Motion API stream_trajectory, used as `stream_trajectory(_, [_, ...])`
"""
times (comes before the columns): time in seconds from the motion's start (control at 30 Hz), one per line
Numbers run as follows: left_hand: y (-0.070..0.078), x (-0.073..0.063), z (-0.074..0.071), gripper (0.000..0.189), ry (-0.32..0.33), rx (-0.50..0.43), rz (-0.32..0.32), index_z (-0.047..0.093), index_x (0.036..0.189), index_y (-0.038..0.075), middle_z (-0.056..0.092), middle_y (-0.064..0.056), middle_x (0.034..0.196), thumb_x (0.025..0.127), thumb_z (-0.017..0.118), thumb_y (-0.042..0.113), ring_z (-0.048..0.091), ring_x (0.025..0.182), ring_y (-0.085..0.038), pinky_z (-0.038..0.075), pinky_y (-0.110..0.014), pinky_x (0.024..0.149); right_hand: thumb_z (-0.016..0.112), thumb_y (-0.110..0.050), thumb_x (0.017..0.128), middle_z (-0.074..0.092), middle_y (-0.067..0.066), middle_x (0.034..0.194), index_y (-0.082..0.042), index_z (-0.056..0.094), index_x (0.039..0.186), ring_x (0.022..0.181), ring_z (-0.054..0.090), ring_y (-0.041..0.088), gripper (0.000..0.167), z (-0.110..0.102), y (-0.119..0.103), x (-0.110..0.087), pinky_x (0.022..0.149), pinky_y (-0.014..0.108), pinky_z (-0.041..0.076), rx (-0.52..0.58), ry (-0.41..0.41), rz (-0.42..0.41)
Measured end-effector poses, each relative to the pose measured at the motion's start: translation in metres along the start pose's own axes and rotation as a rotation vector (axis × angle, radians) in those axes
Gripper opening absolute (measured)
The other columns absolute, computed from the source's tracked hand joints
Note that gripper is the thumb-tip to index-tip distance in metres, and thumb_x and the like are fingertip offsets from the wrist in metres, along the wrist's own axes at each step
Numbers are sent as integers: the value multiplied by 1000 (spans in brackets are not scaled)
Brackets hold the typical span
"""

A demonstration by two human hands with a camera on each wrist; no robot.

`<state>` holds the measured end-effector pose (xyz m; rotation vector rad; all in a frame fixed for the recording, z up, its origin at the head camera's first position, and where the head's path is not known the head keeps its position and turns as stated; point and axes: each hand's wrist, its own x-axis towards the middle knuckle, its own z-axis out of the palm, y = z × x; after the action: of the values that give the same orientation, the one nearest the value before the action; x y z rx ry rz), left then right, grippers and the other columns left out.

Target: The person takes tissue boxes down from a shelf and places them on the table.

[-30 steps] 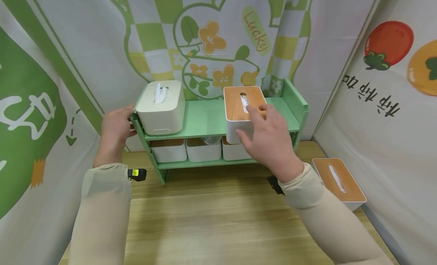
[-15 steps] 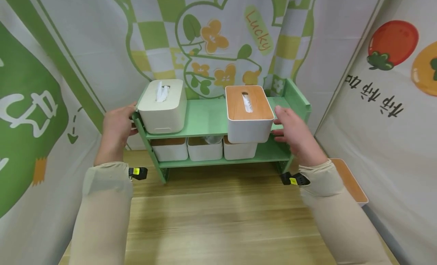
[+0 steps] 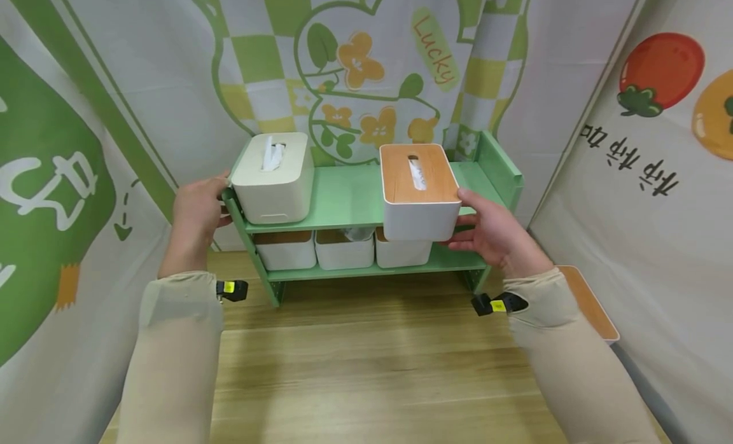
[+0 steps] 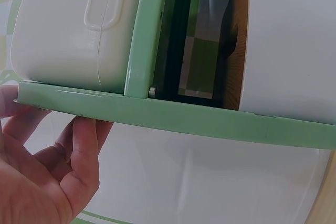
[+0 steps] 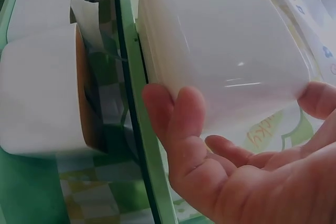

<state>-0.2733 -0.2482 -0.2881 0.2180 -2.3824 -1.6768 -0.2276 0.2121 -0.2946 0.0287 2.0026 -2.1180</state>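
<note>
My left hand [image 3: 196,212] grips the left side panel of a green two-tier shelf [image 3: 346,196]; in the left wrist view its fingertips meet the panel's edge. Beside that panel a cream tissue box [image 3: 276,202] stands on the top tier, a tissue poking out. Farther right, a white tissue box with a wood-look lid [image 3: 420,220] juts past the top tier's front edge. My right hand [image 3: 499,239] holds this box at its right side, thumb at the lid's rim and fingers lower down. The right wrist view shows the fingertips [image 5: 190,109] on its white wall.
On the lower tier stand three white boxes, among them a left one [image 3: 284,251], a middle one [image 3: 344,250] and a right one [image 3: 403,250]. Another wood-lidded box [image 3: 590,304] sits on the table [image 3: 355,374] at right, partly behind my right forearm. Printed curtains surround the table.
My right hand has moved from over the wood-lidded tissue box's top to its right side and now holds it there. The left hand has stayed on the shelf panel.
</note>
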Motion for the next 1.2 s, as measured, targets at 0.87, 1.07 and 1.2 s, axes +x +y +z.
stream_trajectory(0.87, [0,-2,-1,47,-16,-8,-17,51,145,24,46,7,149,106,42,47,64,97,-18,56,-26,77,47,-51,102,45,35,138,-12,5,159,111,60,42,81,-4,-2,-3,97,63,43,87,-160,79])
stream_trajectory(1.07, [1,-1,0,45,-17,6,-14,52,144,27,47,9,148,105,42,48,64,97,-18,56,-26,76,51,-47,101,66,22,111,-7,12,157,100,66,37,79,-7,-2,4,88,58,51,124,-143,82])
stream_trajectory(1.2, [1,0,0,44,-11,8,-10,52,144,27,47,8,148,106,42,47,64,96,-18,56,-24,74,51,-41,101,67,21,107,-6,15,154,95,67,37,73,-7,0,3,82,55,54,134,-150,72])
